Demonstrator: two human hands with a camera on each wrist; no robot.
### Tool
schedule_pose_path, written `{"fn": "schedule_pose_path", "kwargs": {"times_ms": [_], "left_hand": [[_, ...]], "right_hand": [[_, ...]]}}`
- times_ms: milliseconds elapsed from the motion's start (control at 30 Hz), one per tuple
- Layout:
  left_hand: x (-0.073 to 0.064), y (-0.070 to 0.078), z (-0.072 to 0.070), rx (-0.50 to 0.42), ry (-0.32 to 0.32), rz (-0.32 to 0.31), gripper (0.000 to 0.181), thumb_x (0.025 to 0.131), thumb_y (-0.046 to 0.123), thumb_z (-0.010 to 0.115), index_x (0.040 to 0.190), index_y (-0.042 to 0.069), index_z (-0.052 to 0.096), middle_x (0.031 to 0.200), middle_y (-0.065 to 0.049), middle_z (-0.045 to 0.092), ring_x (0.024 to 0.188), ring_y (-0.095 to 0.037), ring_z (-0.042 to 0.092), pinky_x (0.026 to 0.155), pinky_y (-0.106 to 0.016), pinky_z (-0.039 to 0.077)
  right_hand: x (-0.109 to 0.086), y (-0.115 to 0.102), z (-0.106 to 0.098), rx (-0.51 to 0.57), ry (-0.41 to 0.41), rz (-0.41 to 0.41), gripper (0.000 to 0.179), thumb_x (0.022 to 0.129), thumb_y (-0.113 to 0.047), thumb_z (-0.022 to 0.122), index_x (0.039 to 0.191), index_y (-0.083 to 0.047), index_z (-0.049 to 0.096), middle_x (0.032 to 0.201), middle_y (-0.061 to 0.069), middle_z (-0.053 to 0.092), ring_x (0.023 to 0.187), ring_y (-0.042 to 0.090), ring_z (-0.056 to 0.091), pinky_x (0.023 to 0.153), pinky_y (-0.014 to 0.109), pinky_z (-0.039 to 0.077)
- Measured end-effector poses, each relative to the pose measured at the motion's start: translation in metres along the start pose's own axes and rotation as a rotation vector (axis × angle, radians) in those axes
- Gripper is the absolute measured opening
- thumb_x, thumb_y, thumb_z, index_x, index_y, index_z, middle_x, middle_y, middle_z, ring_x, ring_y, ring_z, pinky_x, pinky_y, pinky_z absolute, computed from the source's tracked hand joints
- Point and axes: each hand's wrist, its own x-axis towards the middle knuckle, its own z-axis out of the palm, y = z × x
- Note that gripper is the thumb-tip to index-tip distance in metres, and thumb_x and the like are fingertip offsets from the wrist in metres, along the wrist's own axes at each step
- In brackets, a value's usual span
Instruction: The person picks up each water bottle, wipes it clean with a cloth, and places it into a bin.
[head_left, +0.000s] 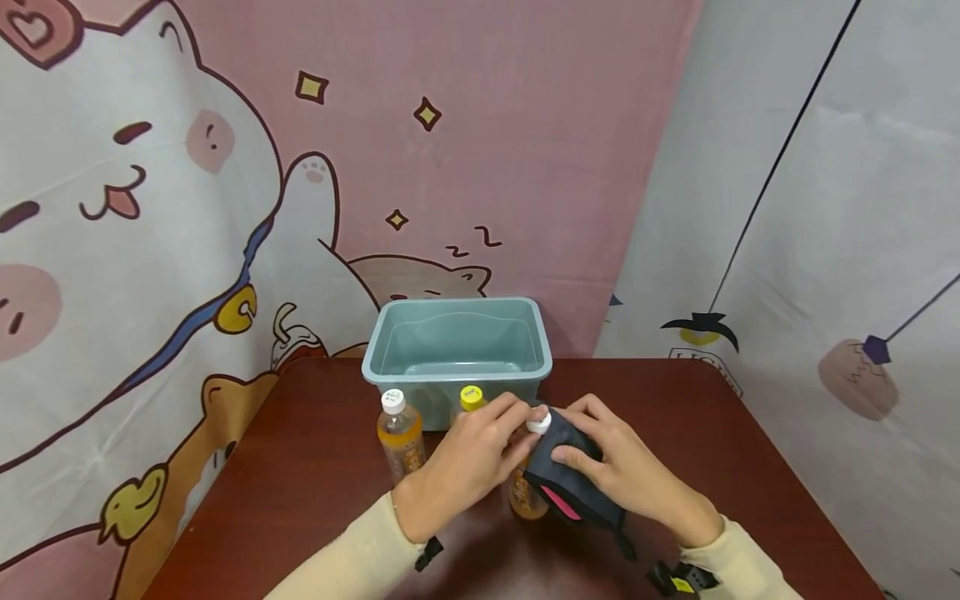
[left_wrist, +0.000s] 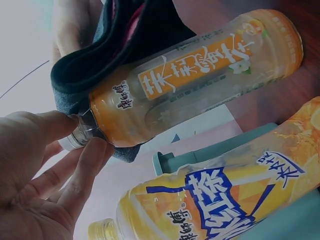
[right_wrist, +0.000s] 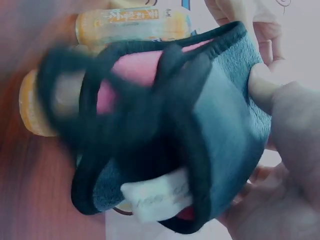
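Observation:
In the head view my left hand (head_left: 468, 450) pinches an orange-labelled tea bottle (head_left: 527, 498) just below its white cap (head_left: 538, 421). The left wrist view shows thumb and fingers at that bottle's neck, its label (left_wrist: 195, 70) facing the camera. My right hand (head_left: 630, 462) grips a dark grey fabric pouch (head_left: 573, 471) with black edging and a pink lining. Against the bottle's side, the pouch lies partly around its neck. In the right wrist view the pouch (right_wrist: 230, 115) gapes, showing its pink inside and a white tag (right_wrist: 157, 195); a black strap blurs in front.
A yellow-capped bottle (head_left: 472, 399) stands behind my left hand, mostly hidden. Farther left is a white-capped bottle (head_left: 402, 437) with orange drink. Behind them a pale blue-green plastic bin (head_left: 457, 379) sits at the back of the dark red table (head_left: 300, 500), against a printed cloth.

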Motion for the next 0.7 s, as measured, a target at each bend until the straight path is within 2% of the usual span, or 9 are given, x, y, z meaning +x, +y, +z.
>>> {"fn": "schedule_pose_path", "kwargs": {"times_ms": [133, 400, 533, 700], "left_hand": [[-0.001, 0.0, 0.0, 0.007, 0.013, 0.011, 0.024, 0.108, 0.02, 0.087, 0.127, 0.012, 0.076, 0.114, 0.0, 0.075, 0.088, -0.007, 0.074, 0.077, -0.013, 0.064], [-0.001, 0.002, 0.001, -0.007, 0.016, 0.019, 0.028, 0.106, 0.017, 0.09, 0.129, 0.01, 0.077, 0.115, -0.001, 0.076, 0.087, -0.007, 0.073, 0.078, -0.011, 0.062], [-0.001, 0.002, 0.001, -0.008, 0.017, 0.021, 0.028, 0.106, 0.016, 0.09, 0.129, 0.01, 0.076, 0.115, -0.002, 0.076, 0.086, -0.007, 0.075, 0.078, -0.009, 0.062], [-0.002, 0.001, 0.002, -0.006, 0.025, 0.026, 0.028, 0.106, 0.015, 0.089, 0.13, 0.01, 0.076, 0.116, -0.002, 0.076, 0.089, -0.008, 0.078, 0.079, -0.01, 0.063]], "right_hand": [[0.0, 0.001, 0.002, 0.0, 0.009, -0.009, 0.047, 0.103, -0.015, 0.088, 0.148, -0.01, 0.078, 0.125, -0.004, 0.065, 0.096, 0.001, 0.061, 0.076, 0.022, 0.058], [-0.003, 0.006, -0.001, 0.006, 0.018, -0.03, 0.05, 0.096, -0.01, 0.09, 0.145, -0.007, 0.081, 0.113, -0.007, 0.066, 0.086, -0.001, 0.059, 0.068, 0.02, 0.056], [-0.006, 0.008, -0.003, -0.011, -0.019, 0.012, 0.05, 0.097, -0.013, 0.091, 0.145, -0.004, 0.081, 0.108, -0.009, 0.065, 0.085, -0.003, 0.06, 0.068, 0.021, 0.056], [-0.012, 0.017, -0.001, -0.011, -0.131, 0.081, 0.047, 0.102, -0.022, 0.087, 0.145, -0.007, 0.081, 0.106, -0.01, 0.063, 0.086, -0.003, 0.059, 0.071, 0.02, 0.055]]}}
